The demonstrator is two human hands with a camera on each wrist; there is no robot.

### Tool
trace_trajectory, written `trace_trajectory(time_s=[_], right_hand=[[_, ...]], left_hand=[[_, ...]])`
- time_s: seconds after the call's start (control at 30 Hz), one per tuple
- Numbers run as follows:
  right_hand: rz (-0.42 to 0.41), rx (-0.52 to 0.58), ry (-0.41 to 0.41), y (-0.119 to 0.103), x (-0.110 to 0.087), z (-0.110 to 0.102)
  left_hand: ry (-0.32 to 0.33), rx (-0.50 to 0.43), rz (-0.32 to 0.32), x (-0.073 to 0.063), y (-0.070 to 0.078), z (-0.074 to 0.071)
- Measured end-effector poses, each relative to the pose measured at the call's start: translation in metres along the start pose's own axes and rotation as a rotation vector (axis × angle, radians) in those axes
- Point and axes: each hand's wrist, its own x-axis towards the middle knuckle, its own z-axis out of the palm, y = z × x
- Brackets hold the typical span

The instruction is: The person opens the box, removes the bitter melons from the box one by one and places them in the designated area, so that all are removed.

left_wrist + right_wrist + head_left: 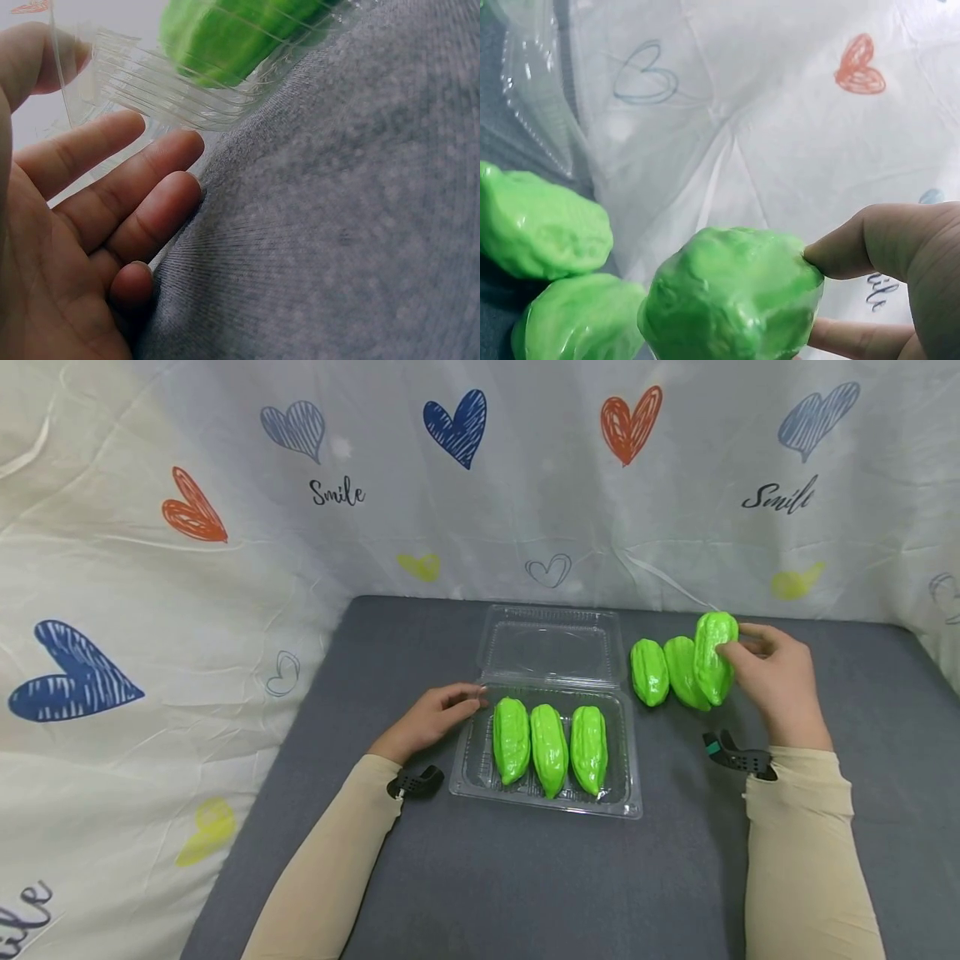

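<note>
My right hand (780, 677) pinches a bright green, ridged bitter gourd (714, 656) between thumb and fingers, raised at the right. Beside it, two more gourds (649, 672) lie on the table; in the right wrist view they appear left of the held gourd (731, 296). Three others (549, 750) lie in a row in the base of a clear plastic clamshell box (471, 777). Along the box's left rim rests my left hand (431, 718). The left wrist view shows its fingers (161, 154) loosely extended near the ribbed wall, with a gap to the thumb.
The box's clear lid (551, 647) is folded back flat behind its base. A dark grey cloth covers the table (540, 877). White curtain fabric (525, 510) with printed hearts hangs behind and at the left.
</note>
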Motion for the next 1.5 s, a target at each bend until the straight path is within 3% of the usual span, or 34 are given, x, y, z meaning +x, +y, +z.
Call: trace_trajectory(time_s=[0.47, 1.5], right_hand=[[0.033, -0.012, 0.045, 0.015, 0.008, -0.003], [0.079, -0.06, -0.017, 0.047, 0.019, 0.008]], left_hand=[[0.005, 0.008, -0.014, 0.002, -0.003, -0.001], [0.013, 0.0, -0.024, 0.001, -0.001, 0.0]])
